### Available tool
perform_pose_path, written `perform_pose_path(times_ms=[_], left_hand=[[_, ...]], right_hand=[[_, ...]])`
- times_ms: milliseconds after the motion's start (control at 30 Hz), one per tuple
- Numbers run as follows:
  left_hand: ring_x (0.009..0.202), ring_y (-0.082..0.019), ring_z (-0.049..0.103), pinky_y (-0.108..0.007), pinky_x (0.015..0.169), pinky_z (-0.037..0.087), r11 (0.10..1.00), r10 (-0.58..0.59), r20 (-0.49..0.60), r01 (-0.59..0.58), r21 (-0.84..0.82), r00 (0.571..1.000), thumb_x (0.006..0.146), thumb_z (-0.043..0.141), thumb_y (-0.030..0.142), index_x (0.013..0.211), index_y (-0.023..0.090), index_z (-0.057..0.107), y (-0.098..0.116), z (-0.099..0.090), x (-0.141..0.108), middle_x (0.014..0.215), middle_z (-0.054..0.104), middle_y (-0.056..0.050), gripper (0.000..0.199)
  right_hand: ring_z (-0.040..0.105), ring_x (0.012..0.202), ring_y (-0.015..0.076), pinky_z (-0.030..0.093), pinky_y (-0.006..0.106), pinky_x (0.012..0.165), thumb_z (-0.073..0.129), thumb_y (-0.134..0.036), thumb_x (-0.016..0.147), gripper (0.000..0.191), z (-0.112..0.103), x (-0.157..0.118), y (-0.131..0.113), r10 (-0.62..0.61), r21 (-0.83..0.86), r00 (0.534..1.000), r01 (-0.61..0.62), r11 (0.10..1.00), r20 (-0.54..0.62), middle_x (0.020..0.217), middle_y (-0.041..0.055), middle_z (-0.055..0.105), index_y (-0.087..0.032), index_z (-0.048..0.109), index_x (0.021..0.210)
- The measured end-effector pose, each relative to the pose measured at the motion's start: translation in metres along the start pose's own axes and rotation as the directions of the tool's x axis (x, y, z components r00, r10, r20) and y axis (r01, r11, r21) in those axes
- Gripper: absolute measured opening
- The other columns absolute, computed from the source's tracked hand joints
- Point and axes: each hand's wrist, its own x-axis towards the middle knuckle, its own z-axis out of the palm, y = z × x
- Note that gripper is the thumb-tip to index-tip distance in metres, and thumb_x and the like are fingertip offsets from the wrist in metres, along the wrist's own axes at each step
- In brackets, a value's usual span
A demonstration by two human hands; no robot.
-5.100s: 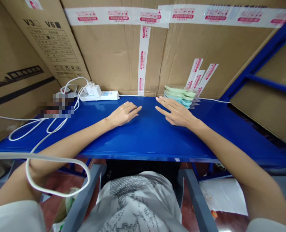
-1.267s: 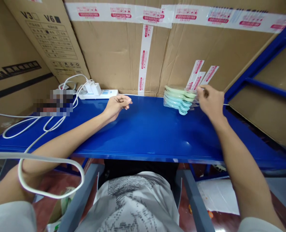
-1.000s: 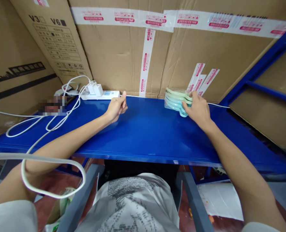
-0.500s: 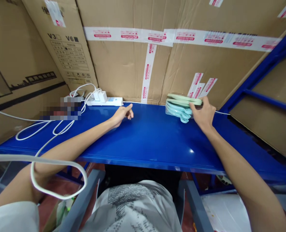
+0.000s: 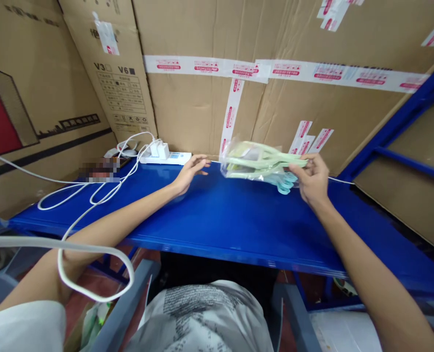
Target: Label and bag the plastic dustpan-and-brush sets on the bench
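My right hand point(image 5: 314, 180) pinches one end of a bundle of pale green plastic frames point(image 5: 264, 156), long and looped, in clear plastic wrap; their exact kind I cannot make out. The bundle points left from my fingers, above the back of the table. Below it are light blue plastic pieces point(image 5: 285, 183) with rounded loop ends, partly hidden by the green bundle. Over the blue table point(image 5: 217, 215), my left hand point(image 5: 194, 173) is empty, its fingers apart and turned toward the bundle, with a gap between them.
A white power strip point(image 5: 178, 158) with plugs stands behind my left hand. White cables point(image 5: 102, 193) coil over the table's left side, and one loops above my left forearm. Taped cardboard point(image 5: 187, 107) walls the back. A blue metal frame point(image 5: 396, 117) rises at right.
My right hand has drawn the green bundle off the blue pieces, and it now extends leftward. My left hand has opened its fingers and shifted slightly right. The view has tilted a little.
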Motion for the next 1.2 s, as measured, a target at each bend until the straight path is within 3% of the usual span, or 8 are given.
perform_pose_path(times_ms=[100,200,300,433,600,867,1000,1200], left_hand=[[0.133,-0.027,0.061,-0.039,0.101,0.055,0.981,0.154,0.008,-0.154,0.114,0.988,0.099,0.066,0.053,0.128,0.022,0.065,0.005,-0.003,0.000,0.139,0.067,-0.012,0.042],[0.132,-0.028,0.061,-0.042,0.110,0.050,0.888,0.253,0.195,-0.307,0.341,0.948,0.103,0.062,0.050,0.127,0.021,0.070,0.009,-0.008,0.000,0.139,0.069,-0.012,0.038],[0.116,-0.026,0.068,-0.043,0.106,0.051,0.782,0.196,0.374,-0.375,0.499,0.906,0.100,0.064,0.035,0.118,0.020,0.075,0.006,-0.011,0.002,0.125,0.076,-0.011,0.026],[0.108,-0.025,0.070,-0.041,0.098,0.054,0.665,0.141,0.409,-0.392,0.635,0.902,0.086,0.057,0.007,0.107,0.019,0.077,-0.005,-0.016,0.006,0.115,0.079,-0.009,0.032],[0.098,-0.021,0.074,-0.030,0.081,0.059,0.657,0.039,0.366,-0.300,0.691,0.930,0.069,0.053,-0.004,0.104,0.015,0.075,-0.013,-0.020,0.007,0.110,0.078,-0.009,0.046],[0.087,-0.017,0.074,-0.028,0.080,0.060,0.668,-0.034,0.452,-0.316,0.674,0.891,0.069,0.062,-0.003,0.107,0.016,0.069,-0.013,-0.020,0.006,0.102,0.078,-0.006,0.043],[0.089,-0.018,0.075,-0.029,0.080,0.060,0.657,-0.056,0.413,-0.278,0.701,0.909,0.072,0.068,0.003,0.111,0.016,0.068,-0.013,-0.020,0.005,0.106,0.079,-0.007,0.041],[0.079,-0.019,0.075,-0.030,0.076,0.060,0.648,-0.154,0.153,-0.017,0.762,0.976,0.069,0.073,0.008,0.101,0.017,0.069,-0.016,-0.025,0.007,0.094,0.079,-0.005,0.033]], right_hand=[[0.067,0.073,0.0193,0.058,0.034,0.071,0.095,-0.057,0.069,0.053,0.022,-0.018,0.003,0.124,0.014,0.964,-0.131,0.991,0.237,0.085,-0.0009,0.068,-0.027,0.057,0.091],[0.065,0.074,0.0183,0.055,0.032,0.072,0.094,-0.059,0.070,0.052,0.034,-0.032,0.007,0.204,-0.058,0.891,-0.198,0.979,0.406,0.084,-0.0003,0.067,-0.025,0.056,0.085],[0.064,0.073,0.0188,0.054,0.033,0.071,0.091,-0.062,0.073,0.053,0.032,-0.033,0.011,0.273,-0.152,0.812,-0.227,0.962,0.516,0.083,0.0009,0.068,-0.024,0.054,0.082],[0.071,0.096,0.0274,0.054,0.042,0.091,0.086,-0.059,0.079,0.045,0.021,-0.024,0.010,0.258,-0.314,0.734,-0.064,0.947,0.629,0.110,0.0106,0.078,-0.022,0.061,0.082],[0.071,0.086,0.0271,0.054,0.041,0.083,0.083,-0.063,0.081,0.045,0.017,-0.020,0.005,0.264,-0.385,0.743,-0.009,0.923,0.615,0.097,0.0091,0.077,-0.022,0.065,0.082],[0.066,0.069,0.0212,0.050,0.033,0.064,0.090,-0.068,0.070,0.056,0.026,-0.028,0.023,0.332,-0.251,0.812,-0.235,0.939,0.480,0.077,0.0033,0.069,-0.023,0.058,0.081],[0.069,0.072,0.0223,0.053,0.034,0.066,0.091,-0.066,0.068,0.056,0.022,-0.027,0.028,0.361,-0.266,0.772,-0.254,0.930,0.523,0.078,0.0030,0.069,-0.023,0.057,0.079],[0.072,0.075,0.0252,0.056,0.038,0.070,0.088,-0.065,0.072,0.052,0.015,-0.022,0.026,0.382,-0.333,0.706,-0.215,0.918,0.596,0.083,0.0049,0.072,-0.023,0.058,0.080]])
